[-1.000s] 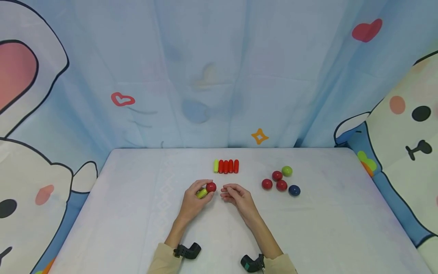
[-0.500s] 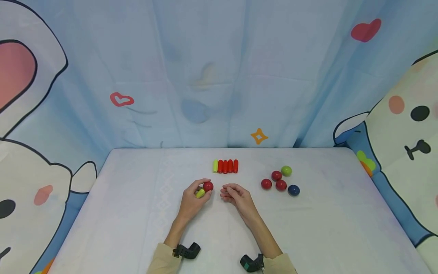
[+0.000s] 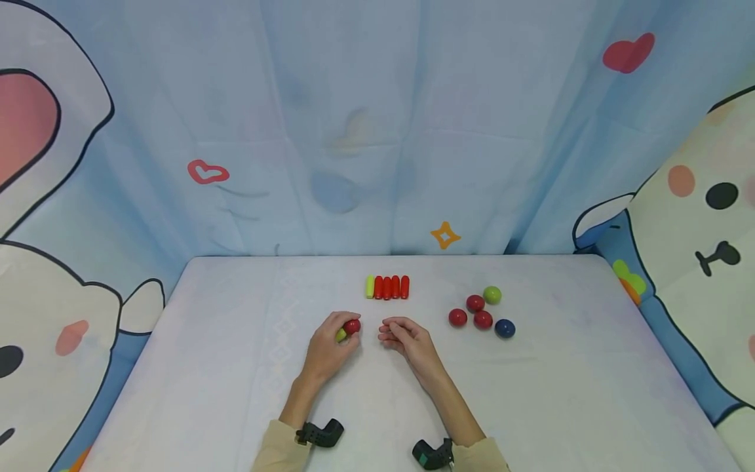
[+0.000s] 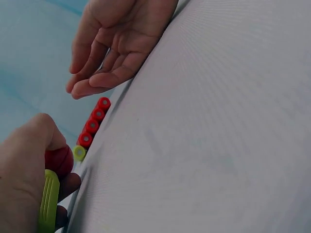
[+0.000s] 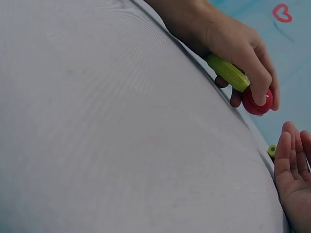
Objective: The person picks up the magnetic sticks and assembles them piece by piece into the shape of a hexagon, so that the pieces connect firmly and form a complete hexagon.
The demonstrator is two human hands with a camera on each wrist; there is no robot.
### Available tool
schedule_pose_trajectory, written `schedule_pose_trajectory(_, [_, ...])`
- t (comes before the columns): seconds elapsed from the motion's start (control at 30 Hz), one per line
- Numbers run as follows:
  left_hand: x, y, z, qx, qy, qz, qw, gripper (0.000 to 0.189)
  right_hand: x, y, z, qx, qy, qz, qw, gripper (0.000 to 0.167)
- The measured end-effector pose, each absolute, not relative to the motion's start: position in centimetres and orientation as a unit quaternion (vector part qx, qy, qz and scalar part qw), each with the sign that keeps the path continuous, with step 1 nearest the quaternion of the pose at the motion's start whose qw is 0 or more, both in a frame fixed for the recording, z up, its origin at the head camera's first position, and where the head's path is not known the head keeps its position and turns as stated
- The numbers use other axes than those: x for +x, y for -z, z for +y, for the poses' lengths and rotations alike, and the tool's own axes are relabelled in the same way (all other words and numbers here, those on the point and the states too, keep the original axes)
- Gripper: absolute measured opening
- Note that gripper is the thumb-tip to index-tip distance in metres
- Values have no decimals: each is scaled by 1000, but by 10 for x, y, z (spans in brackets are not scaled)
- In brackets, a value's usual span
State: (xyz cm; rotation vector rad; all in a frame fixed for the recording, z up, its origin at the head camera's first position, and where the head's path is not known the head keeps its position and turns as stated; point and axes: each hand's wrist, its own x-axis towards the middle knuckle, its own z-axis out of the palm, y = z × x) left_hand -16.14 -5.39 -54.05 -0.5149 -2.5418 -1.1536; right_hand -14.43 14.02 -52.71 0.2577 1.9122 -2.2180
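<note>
Above the white table [image 3: 560,400], the left hand [image 3: 326,345] grips a glossy red ball [image 5: 252,103] and ribbed lime-green stick [image 5: 227,73], seemingly joined. The right hand [image 3: 417,345] sits nearby, fingers relaxed.

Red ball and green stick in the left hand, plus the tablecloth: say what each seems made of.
Red ball: glossy, perhaps plastic or painted wood; it catches a highlight. Green stick: probably moulded plastic, satin-looking, with lengthwise grooves. Tablecloth: likely matte fabric, judging by faint creases.
</note>
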Motion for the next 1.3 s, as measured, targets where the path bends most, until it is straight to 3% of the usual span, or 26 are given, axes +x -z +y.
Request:
schedule_pose_trajectory(0.23, [-163,541,-55,-158,391,-895,147,38,-148,526,140,87,738,661,104,28])
schedule_pose_trajectory(0.37, [-164,539,-54,-151,358,-904,181,39,-154,521,145,92,690,712,88,29])
schedule_pose_trajectory(0.57, [-167,541,-57,-180,294,-903,255,33,-178,516,157,103,581,807,19,31])
schedule_pose_trajectory(0.7, [-166,543,-60,-174,284,-907,257,35,-197,517,160,123,508,852,-9,37])
schedule_pose_trajectory(1.0, [-166,542,-69,-167,282,-912,246,35,-212,516,159,99,386,917,-10,46])
schedule_pose_trajectory(1.3, [-173,535,-92,-185,234,-926,231,37,-212,516,159,89,312,945,-47,22])
